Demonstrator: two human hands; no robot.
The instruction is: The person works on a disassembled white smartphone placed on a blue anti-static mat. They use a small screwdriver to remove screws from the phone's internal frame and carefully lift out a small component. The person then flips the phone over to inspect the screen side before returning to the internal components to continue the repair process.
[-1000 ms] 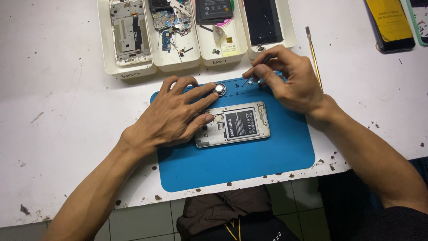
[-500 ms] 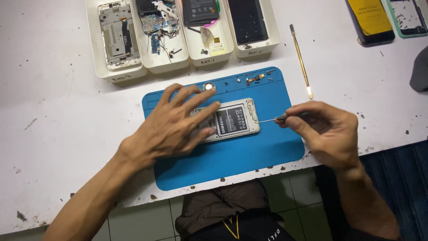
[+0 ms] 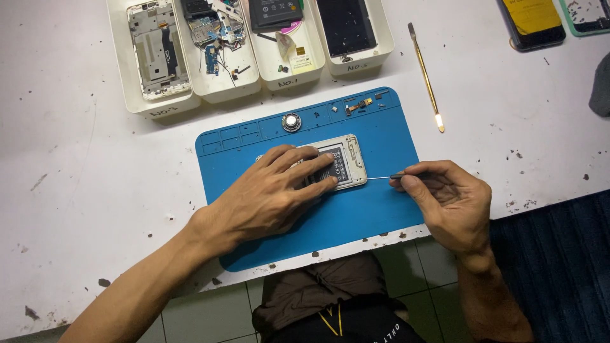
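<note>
Head view: phone [image 3: 340, 166] under left hand [image 3: 270, 197]; screwdriver [image 3: 387, 177] in right hand [image 3: 448, 203] grip.

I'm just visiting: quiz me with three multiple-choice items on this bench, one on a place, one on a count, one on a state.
1. Where does the opened phone lie?
A. on the blue mat
B. in a white tray
C. on the floor

2. How many white trays stand side by side behind the mat?
A. two
B. four
C. six

3. What is the left hand doing?
A. hanging off the table
B. lifting a tray
C. resting flat on the phone

Answers:
1 A, the phone sits mid-mat.
2 B, four trays stand in a row.
3 C, its fingers lie across the phone while the right hand holds a thin tool to the phone's edge.
</note>
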